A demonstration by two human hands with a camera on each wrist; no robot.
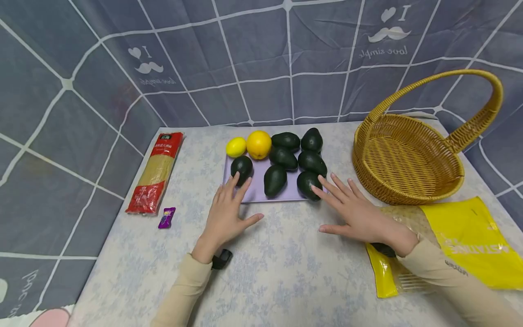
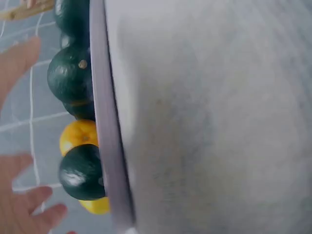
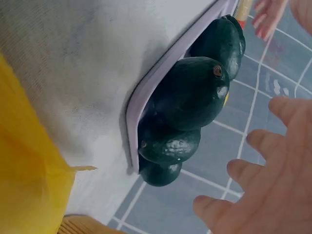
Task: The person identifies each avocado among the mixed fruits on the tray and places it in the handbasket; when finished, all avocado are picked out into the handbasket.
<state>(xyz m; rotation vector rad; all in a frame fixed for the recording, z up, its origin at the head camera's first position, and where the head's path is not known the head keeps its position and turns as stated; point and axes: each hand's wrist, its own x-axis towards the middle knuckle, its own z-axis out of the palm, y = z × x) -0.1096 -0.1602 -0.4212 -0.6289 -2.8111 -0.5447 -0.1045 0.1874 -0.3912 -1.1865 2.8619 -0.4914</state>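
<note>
A shallow lilac tray [image 1: 252, 195] holds several dark green avocados [image 1: 275, 180], an orange [image 1: 259, 145] and a yellow lemon [image 1: 236, 147]. My left hand [image 1: 226, 218] is spread at the tray's front left, its fingertips in front of the left avocado [image 1: 242, 167]. At the front right, my right hand [image 1: 354, 211] has its fingers spread near the corner avocado [image 1: 307, 185]. Both hands hold nothing. In the right wrist view the fingers [image 3: 246, 170] stand apart from the avocados; from the head view I cannot tell whether any fingertip touches one.
Right of the tray stands a woven basket [image 1: 408, 190] with a tall handle. A yellow and clear plastic bag [image 1: 470, 245] lies under my right forearm. To the left are a red packet of noodles [image 1: 155, 175] and a small purple wrapped sweet [image 1: 166, 218]. Tile-patterned cloth [image 1: 265, 102] hangs behind.
</note>
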